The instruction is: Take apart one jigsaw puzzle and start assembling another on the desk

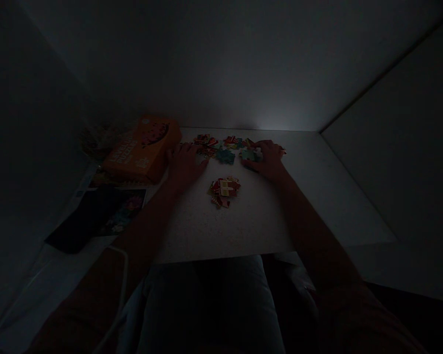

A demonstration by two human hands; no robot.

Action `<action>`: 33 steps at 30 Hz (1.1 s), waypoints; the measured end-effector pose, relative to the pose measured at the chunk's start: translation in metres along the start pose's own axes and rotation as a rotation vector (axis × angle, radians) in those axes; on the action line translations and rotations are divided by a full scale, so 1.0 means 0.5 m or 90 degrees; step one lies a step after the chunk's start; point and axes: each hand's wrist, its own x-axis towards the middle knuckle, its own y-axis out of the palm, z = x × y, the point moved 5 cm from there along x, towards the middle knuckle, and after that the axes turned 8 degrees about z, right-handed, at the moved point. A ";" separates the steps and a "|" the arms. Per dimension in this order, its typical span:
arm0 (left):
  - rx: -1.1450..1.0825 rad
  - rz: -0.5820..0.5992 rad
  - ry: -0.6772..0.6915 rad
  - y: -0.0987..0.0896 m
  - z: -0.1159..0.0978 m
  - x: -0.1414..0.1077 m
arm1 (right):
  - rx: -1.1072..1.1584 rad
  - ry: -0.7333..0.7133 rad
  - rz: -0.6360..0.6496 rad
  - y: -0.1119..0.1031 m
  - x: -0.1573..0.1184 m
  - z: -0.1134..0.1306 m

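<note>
The scene is dim. My left hand (186, 164) lies at the left end of a row of loose jigsaw puzzle pieces (226, 156), fingers spread and thumb pointing right. At the row's right end, my right hand (270, 161) rests with its thumb apart from its fingers, around a pale green puzzle piece (250, 155); no firm grip shows. Some pieces there are partly hidden by its fingers. Closer to me, between my forearms, sits a small pile of red and cream puzzle pieces (225, 190).
An orange puzzle box (140, 150) stands left of my left hand. Nearer lie a dark flat object (83, 221) and a printed floral picture (127, 209). A white cable (124, 275) crosses my left forearm. The white table (206, 236) meets a wall behind the pieces.
</note>
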 end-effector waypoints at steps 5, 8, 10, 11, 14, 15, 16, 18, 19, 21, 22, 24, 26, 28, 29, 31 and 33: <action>-0.006 -0.007 0.002 -0.002 -0.002 -0.001 | 0.001 0.025 -0.025 -0.005 -0.001 -0.004; -0.009 -0.008 0.000 -0.004 -0.003 -0.003 | 0.022 0.012 -0.031 -0.021 -0.003 0.007; -0.010 -0.006 -0.001 -0.005 -0.004 -0.004 | 0.056 -0.039 -0.013 -0.033 -0.008 0.027; -0.011 -0.005 -0.001 -0.005 -0.004 -0.004 | 0.076 -0.082 0.008 -0.036 -0.012 0.041; -0.010 -0.007 -0.002 -0.005 -0.003 -0.003 | 0.131 -0.197 0.080 -0.042 -0.029 0.081; -0.010 -0.010 -0.003 -0.005 -0.002 -0.002 | 0.144 -0.212 0.095 -0.043 -0.033 0.089; -0.010 -0.011 -0.003 -0.005 -0.002 -0.002 | 0.153 -0.212 0.101 -0.044 -0.035 0.092; -0.009 -0.012 -0.003 -0.006 -0.004 -0.002 | 0.152 -0.166 0.079 -0.049 -0.031 0.082; -0.008 -0.011 -0.004 -0.007 -0.005 -0.003 | 0.139 -0.128 0.056 -0.052 -0.028 0.069; -0.002 -0.006 -0.006 -0.009 -0.008 -0.006 | 0.096 -0.042 0.006 -0.059 -0.020 0.034; 0.001 -0.005 -0.009 -0.009 -0.009 -0.007 | 0.075 -0.004 -0.014 -0.060 -0.018 0.016; 0.006 -0.010 -0.015 -0.010 -0.008 -0.009 | 0.049 0.042 -0.029 -0.057 -0.014 -0.016; 0.007 -0.020 -0.019 -0.010 -0.007 -0.009 | 0.041 0.055 -0.023 -0.046 -0.012 -0.035; 0.004 -0.024 -0.016 -0.010 -0.005 -0.009 | 0.033 0.051 -0.010 -0.033 -0.010 -0.041; 0.003 -0.024 -0.015 -0.010 -0.005 -0.009 | 0.028 0.046 -0.002 -0.026 -0.009 -0.040; 0.002 -0.022 -0.016 -0.011 -0.004 -0.009 | 0.017 0.032 0.008 -0.018 -0.007 -0.033; 0.006 -0.017 -0.020 -0.013 -0.004 -0.009 | 0.010 0.017 0.018 -0.014 -0.005 -0.025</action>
